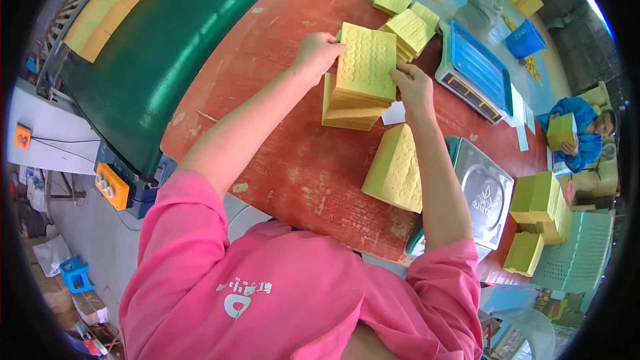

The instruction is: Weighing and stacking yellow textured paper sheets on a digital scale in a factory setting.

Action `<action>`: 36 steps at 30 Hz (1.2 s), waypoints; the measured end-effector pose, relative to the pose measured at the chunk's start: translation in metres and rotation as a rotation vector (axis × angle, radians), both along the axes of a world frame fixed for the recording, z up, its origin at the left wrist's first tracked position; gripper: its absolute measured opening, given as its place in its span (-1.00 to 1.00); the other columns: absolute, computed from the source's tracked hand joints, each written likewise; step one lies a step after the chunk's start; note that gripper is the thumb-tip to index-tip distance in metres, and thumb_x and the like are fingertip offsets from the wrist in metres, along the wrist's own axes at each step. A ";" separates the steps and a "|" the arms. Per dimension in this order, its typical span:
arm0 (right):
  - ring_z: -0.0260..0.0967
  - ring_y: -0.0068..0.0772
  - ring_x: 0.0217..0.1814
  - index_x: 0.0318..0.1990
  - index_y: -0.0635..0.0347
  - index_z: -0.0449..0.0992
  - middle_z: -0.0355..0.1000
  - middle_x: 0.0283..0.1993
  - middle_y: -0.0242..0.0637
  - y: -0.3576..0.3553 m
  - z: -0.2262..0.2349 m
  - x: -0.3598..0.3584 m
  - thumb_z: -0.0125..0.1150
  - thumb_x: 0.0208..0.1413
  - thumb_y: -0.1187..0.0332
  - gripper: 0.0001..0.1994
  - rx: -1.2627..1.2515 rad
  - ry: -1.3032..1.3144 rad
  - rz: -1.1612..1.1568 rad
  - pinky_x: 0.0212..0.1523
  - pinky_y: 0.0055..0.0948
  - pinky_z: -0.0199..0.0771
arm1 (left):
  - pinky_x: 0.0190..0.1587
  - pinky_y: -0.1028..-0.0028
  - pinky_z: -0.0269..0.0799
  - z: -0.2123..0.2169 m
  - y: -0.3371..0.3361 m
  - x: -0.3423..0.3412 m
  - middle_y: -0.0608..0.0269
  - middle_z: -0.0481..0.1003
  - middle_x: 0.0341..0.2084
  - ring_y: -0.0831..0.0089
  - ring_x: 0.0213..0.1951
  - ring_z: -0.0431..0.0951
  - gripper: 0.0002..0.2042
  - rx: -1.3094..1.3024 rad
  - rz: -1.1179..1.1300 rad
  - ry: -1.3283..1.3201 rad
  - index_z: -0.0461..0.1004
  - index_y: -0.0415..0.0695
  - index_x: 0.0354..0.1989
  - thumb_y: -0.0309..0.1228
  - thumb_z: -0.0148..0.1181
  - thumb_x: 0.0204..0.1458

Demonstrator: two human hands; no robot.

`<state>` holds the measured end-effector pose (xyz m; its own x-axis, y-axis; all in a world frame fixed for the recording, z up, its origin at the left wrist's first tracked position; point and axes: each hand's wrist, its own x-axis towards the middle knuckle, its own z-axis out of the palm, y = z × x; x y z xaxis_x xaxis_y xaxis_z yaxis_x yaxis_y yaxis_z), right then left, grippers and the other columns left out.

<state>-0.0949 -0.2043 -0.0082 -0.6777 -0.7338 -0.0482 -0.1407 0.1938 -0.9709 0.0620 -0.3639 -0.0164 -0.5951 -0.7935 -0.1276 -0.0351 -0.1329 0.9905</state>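
Note:
Both my hands are at a stack of yellow embossed paper sheets (368, 60), above the middle of the red table. My left hand (320, 57) pinches its far left edge, fingers closed. On its right edge, the fingers of my right hand (413, 88) are closed too. Directly below sits another stack of yellow paper (350, 120), partly covered by the upper one; I cannot tell whether the two touch. A further yellow stack (390, 168) stands nearer to me, partly behind my right forearm.
A green conveyor belt (180, 47) runs along the left. On the red table (293, 187) stand a scale with a blue tray (477, 57), a scale with a silver plate (490, 197) and more yellow stacks (410, 30). Across at right, a person in blue (583, 130) holds a yellow stack.

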 end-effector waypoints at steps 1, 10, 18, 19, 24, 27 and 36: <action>0.37 -0.57 -0.47 -0.12 0.38 0.56 0.51 -0.38 -0.31 0.001 0.000 0.001 0.27 0.05 0.33 -0.69 0.018 0.032 -0.023 -0.46 -0.51 0.37 | -0.29 0.46 0.44 0.001 0.002 -0.001 0.19 0.55 -0.37 0.50 -0.37 0.53 -0.86 0.015 -0.001 -0.004 0.51 -0.29 -0.27 -0.46 0.21 0.07; 0.52 -0.36 -0.31 -0.12 0.27 0.59 0.57 -0.34 -0.16 0.011 -0.008 0.012 0.28 0.01 0.28 -0.69 0.114 0.357 -0.108 -0.18 -0.40 0.47 | 0.01 0.18 0.39 -0.021 0.019 -0.003 -0.14 0.52 -0.18 0.01 -0.09 0.52 -0.67 -0.601 0.212 -0.147 0.41 -0.33 -0.08 -0.38 0.11 0.01; 0.55 -0.24 -0.16 0.01 0.27 0.54 0.58 -0.19 -0.07 0.011 -0.029 -0.012 0.21 0.09 0.24 -0.62 0.078 0.465 0.030 -0.07 -0.37 0.48 | 0.03 0.13 0.33 -0.045 0.025 -0.014 -0.20 0.48 -0.11 -0.03 -0.03 0.47 -0.61 -0.366 0.021 0.018 0.34 -0.38 0.01 -0.30 -0.11 0.14; 0.55 -0.30 -0.15 0.03 0.30 0.53 0.58 -0.16 -0.11 0.011 -0.016 -0.009 0.18 0.12 0.26 -0.62 0.094 0.242 0.087 -0.06 -0.40 0.47 | 0.05 0.14 0.32 -0.044 0.021 -0.010 -0.19 0.48 -0.10 0.00 -0.01 0.47 -0.60 -0.312 -0.025 0.081 0.33 -0.38 0.04 -0.31 -0.11 0.15; 0.50 -0.43 -0.06 0.06 0.29 0.51 0.56 -0.07 -0.14 0.044 0.023 0.010 0.16 0.17 0.28 -0.64 0.022 0.269 0.068 -0.01 -0.44 0.43 | 0.10 0.22 0.33 -0.040 0.027 0.006 -0.04 0.48 -0.08 0.12 -0.02 0.49 -0.61 -0.377 0.199 0.084 0.35 -0.33 0.06 -0.26 -0.04 0.21; 0.47 -0.50 -0.04 0.00 0.30 0.53 0.55 -0.06 -0.20 0.096 0.043 0.032 0.14 0.19 0.39 -0.73 0.011 0.454 -0.105 0.01 -0.47 0.41 | 0.09 0.35 0.38 -0.005 0.059 0.030 0.07 0.46 -0.08 0.24 -0.04 0.50 -0.74 -0.680 0.375 0.246 0.39 -0.30 0.01 -0.42 0.02 0.22; 0.41 -0.57 -0.26 -0.24 0.29 0.54 0.48 -0.31 -0.31 0.224 0.006 0.138 0.05 0.11 0.67 -0.84 -0.125 0.204 -0.307 -0.23 -0.58 0.38 | 0.09 0.38 0.35 -0.012 0.165 0.029 0.07 0.40 0.04 0.32 0.08 0.42 -0.63 -0.513 -0.422 -0.043 0.30 -0.32 0.17 -0.36 0.01 0.27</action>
